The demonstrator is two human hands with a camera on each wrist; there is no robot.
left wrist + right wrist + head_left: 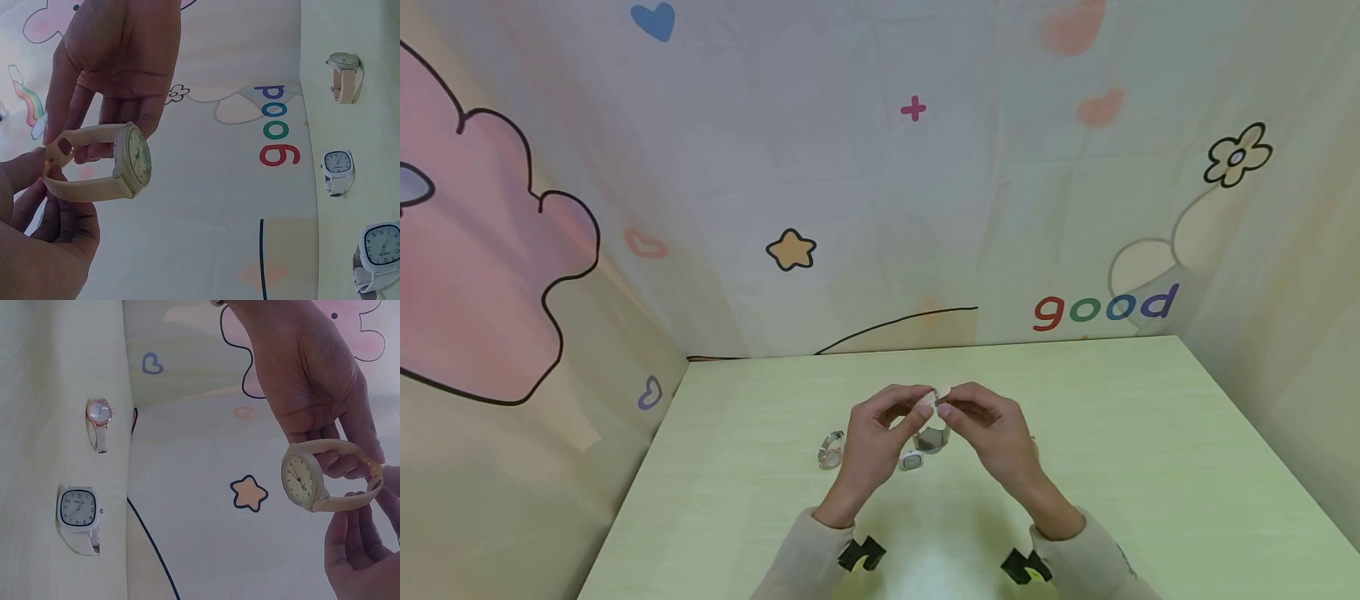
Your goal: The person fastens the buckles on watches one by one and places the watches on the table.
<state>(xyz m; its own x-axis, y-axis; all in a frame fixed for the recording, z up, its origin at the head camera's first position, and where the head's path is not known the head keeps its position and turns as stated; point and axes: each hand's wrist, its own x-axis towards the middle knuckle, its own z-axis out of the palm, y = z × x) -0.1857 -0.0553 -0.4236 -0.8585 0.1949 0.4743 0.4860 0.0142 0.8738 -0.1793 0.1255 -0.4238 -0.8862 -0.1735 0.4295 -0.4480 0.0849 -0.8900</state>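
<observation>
Both hands hold one pale beige wristwatch [137, 159] up above the table, its strap bent round into a loop. My left hand [871, 437] pinches the strap end between thumb and fingers. On the other side, my right hand [1000, 433] pinches the strap too, and the fingertips of both meet close together at the buckle end. The round dial [301, 479] hangs on the far side of the loop from the fingertips, facing the table. Fingers partly hide the buckle.
On the table [737, 517] lie several other watches. A rose-gold round watch [831, 452] is left of the left hand. A white square watch [912, 460] lies between the hands. Another square watch [338, 162] and a pinkish watch [344, 78] are farther right. Printed curtains enclose the table.
</observation>
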